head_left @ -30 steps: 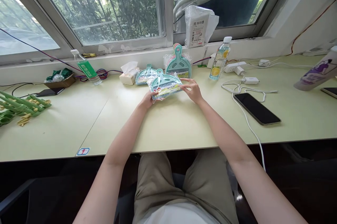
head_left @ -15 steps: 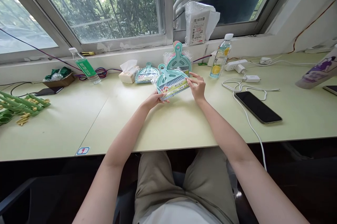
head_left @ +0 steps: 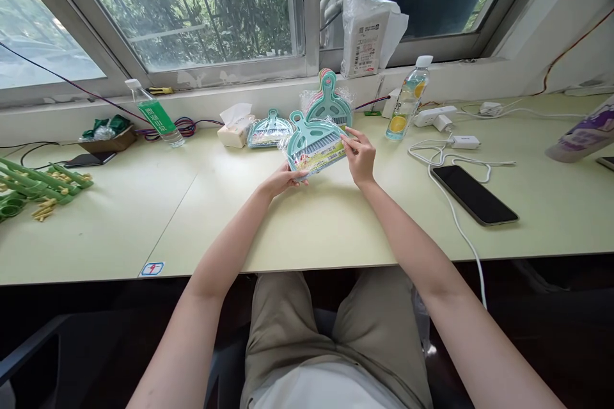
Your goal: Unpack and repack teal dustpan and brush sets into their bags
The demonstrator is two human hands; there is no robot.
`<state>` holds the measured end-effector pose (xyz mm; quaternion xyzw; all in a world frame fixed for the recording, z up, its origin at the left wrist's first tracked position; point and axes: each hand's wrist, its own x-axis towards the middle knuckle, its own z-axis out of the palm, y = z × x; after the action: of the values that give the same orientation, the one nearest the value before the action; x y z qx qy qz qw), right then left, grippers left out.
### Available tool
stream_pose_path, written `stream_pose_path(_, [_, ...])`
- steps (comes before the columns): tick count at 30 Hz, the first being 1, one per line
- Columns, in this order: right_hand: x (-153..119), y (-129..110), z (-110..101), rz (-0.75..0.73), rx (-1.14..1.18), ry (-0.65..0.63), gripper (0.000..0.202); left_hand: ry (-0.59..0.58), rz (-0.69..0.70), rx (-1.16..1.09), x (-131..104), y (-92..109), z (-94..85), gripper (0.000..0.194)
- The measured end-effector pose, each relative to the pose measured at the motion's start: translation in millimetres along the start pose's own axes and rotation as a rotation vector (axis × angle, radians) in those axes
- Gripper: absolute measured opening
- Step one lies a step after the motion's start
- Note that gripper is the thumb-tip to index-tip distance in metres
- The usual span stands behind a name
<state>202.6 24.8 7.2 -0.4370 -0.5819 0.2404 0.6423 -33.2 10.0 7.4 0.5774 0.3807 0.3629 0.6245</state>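
Observation:
A teal dustpan and brush set (head_left: 316, 145) in clear plastic wrap is held tilted above the table. Its lower left corner lies in my left hand (head_left: 284, 180), thumb on top and fingers beneath. My right hand (head_left: 359, 156) pinches its right edge. Just behind it stands a stack of wrapped dustpans (head_left: 328, 100) with teal in front and pink and other colours at the back, close to the wall. Another wrapped teal set (head_left: 271, 130) lies to the left of these.
A tissue pack (head_left: 236, 130) and a green-labelled bottle (head_left: 156, 116) stand to the left. On the right are a lemon-print bottle (head_left: 407, 102), a phone (head_left: 474, 194), white cables and a power strip (head_left: 434, 116). Green plastic parts (head_left: 38, 185) lie far left.
The view has shifted slightly. Both hands keep hold of the wrapped set, and the right hand's fingers have moved a little at its right edge.

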Motion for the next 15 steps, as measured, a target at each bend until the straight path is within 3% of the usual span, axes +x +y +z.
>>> stream_pose_path(8, [-2.6, -5.5, 3.7, 0.048, 0.118, 0.025, 0.020, -0.007, 0.017, 0.052, 0.0, -0.7, -2.8, 0.047])
stream_pose_path(11, [1.6, 3.3, 3.1, 0.022, 0.058, -0.016, 0.033, -0.002, 0.013, 0.081, -0.6, -1.4, -4.2, 0.052])
stream_pose_path(15, [10.1, 23.7, 1.3, 0.293, 0.176, -0.085, 0.058, -0.018, -0.021, 0.126, -0.3, -5.2, -8.0, 0.058])
